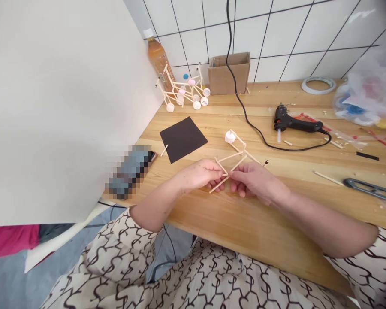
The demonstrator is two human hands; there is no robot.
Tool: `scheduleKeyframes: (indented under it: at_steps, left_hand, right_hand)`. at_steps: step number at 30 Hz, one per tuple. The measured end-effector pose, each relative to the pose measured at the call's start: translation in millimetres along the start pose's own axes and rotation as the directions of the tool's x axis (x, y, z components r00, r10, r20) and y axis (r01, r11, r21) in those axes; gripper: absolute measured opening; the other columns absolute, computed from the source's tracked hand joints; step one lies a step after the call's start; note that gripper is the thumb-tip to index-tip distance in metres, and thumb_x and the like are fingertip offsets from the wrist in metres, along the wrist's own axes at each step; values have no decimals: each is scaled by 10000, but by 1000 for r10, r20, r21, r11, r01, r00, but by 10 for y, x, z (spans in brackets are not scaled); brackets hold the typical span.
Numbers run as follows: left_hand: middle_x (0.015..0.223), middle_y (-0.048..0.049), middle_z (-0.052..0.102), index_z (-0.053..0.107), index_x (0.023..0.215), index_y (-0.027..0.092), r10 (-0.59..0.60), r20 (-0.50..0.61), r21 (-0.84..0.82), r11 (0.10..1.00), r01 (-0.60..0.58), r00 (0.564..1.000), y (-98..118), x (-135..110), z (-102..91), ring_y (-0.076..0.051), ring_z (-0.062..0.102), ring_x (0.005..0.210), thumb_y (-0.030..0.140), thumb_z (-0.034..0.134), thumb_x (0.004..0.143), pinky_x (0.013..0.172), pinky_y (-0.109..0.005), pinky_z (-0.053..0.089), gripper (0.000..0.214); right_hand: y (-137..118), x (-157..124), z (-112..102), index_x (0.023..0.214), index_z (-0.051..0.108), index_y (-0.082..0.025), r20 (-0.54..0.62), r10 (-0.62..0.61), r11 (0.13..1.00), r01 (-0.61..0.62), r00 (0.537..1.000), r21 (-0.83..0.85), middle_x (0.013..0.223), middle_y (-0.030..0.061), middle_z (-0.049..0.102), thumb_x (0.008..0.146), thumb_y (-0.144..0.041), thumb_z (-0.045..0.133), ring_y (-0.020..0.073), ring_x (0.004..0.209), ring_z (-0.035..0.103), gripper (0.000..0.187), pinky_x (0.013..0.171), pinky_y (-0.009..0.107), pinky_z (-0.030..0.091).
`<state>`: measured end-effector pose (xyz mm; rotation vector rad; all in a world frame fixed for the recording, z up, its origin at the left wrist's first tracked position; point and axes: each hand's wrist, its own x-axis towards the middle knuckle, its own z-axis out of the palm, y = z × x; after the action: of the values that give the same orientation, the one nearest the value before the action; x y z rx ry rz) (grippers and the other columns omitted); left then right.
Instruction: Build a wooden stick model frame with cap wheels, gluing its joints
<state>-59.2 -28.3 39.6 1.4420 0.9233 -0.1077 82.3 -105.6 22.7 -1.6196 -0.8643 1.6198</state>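
Observation:
A small bicycle-like frame of thin wooden sticks (pixel 230 157) is between my hands, with a white bottle cap (pixel 230 137) at its far end. My left hand (pixel 206 175) pinches the near end of this frame, where several sticks meet. Close beside it, my right hand (pixel 251 179) is closed with thumb and finger at the same joint, against a long slanting stick (pixel 218 186). The fingertips hide exactly how the sticks touch there. A dark-tipped stick end (pixel 266 162) pokes out above my right hand.
Finished-looking stick models (pixel 183 92) with cap wheels stand by a drink bottle (pixel 159 53) and a cardboard box (pixel 229 74). Black card (pixel 184 139) and a phone (pixel 130 171) lie left. Right are a glue gun (pixel 296 122), its cable, tape (pixel 318 85), a utility knife (pixel 371 189) and a plastic bag (pixel 369 94).

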Motion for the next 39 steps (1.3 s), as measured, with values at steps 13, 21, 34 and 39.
scheduleKeyframes:
  at_steps: [13,21,34,39]
  left_hand:
    - [657,-24,617,611,796,105,-14,88,-59,998,19,996,-39,85,-81,-113,607,591,177,486,844,617,-249,465,152]
    - [670,11,556,570,774,130,47,-40,-6,999,-47,998,-68,15,36,-71,472,540,221,515,815,523,-203,348,115]
    - [678,0,533,568,800,123,99,-100,-95,989,-109,990,-188,40,55,-51,392,499,249,497,822,461,-188,240,146]
    - [662,2,525,565,769,126,110,-115,-107,987,-123,987,-182,28,86,-53,390,505,279,508,827,456,-185,234,173]
  right_hand:
    - [4,7,5,585,572,-143,-16,-15,1000,15,1000,15,449,-47,551,790,-94,471,18,319,435,235,299,114,277]
    - [9,9,4,573,567,-143,7,-24,999,24,1000,21,446,-38,561,799,-114,484,21,320,426,242,310,118,289]
    - [58,53,-9,592,587,-144,0,-39,999,39,999,-2,444,-33,550,791,-149,499,34,314,426,218,321,143,283]
    - [39,46,-11,602,600,-142,5,-19,1000,19,1000,-4,469,-19,570,785,-177,514,36,316,422,205,320,151,271]
